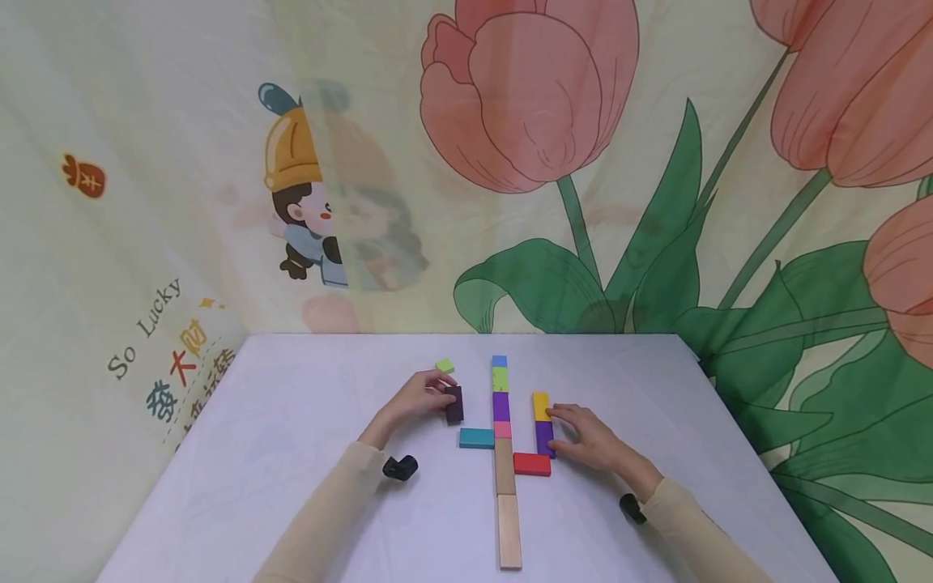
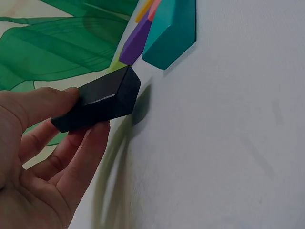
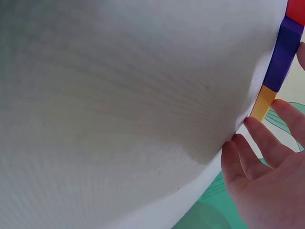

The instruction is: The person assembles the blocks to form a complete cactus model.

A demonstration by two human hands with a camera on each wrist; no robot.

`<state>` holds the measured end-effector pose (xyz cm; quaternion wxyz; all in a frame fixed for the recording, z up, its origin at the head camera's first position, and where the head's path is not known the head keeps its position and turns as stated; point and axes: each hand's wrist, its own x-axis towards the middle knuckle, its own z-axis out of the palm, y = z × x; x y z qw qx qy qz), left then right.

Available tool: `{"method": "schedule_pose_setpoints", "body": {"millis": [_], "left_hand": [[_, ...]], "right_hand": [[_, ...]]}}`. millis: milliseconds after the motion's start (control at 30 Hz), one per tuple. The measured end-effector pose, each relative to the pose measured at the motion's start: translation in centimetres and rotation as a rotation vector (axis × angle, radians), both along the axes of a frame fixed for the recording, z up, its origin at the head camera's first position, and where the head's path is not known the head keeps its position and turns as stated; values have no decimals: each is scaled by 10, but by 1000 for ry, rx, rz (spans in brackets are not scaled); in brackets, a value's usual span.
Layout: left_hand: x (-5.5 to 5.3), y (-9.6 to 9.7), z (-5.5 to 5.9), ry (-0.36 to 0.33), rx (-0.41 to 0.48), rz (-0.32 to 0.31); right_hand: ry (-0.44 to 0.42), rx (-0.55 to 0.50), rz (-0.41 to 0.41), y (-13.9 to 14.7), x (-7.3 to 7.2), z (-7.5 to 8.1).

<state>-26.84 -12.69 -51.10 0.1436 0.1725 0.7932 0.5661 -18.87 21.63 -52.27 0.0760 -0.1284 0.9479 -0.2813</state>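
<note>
My left hand (image 1: 417, 397) pinches a black block (image 1: 454, 405) between thumb and fingers. In the left wrist view the black block (image 2: 102, 98) is held up off the white table, tilted. My right hand (image 1: 589, 437) is beside a yellow block (image 1: 540, 406) and a dark purple block (image 1: 545, 439), set end to end. Its fingers are spread, fairly straight; in the right wrist view, one fingertip touches the yellow block (image 3: 263, 102). Left of these runs a column of blocks: blue (image 1: 499, 361), lime green (image 1: 500, 379), purple (image 1: 501, 406), pink (image 1: 503, 430) and two plain wooden blocks (image 1: 504, 466).
A teal block (image 1: 477, 438) juts left from the column and a red block (image 1: 532, 464) juts right. Beyond my left hand lies a loose lime green block (image 1: 445, 366). The white table (image 1: 306, 372) ends at a printed curtain (image 1: 379, 162).
</note>
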Motion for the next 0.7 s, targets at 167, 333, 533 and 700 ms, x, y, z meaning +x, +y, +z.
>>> {"method": "schedule_pose_setpoints", "body": {"millis": [167,333,533,700], "left_hand": [[-2,6,-4,2,20,-8],[0,10,-7,-5,-28,-7],[2,13,-7,72,-135,20],[4,15,-6,106,-207,46]], "right_hand": [[-7,-6,-7,0,-1,0],[3,1,-4,1,0,-3],[15,1,6,1,-1,-3],[15,3,6,1,-1,-3]]}}
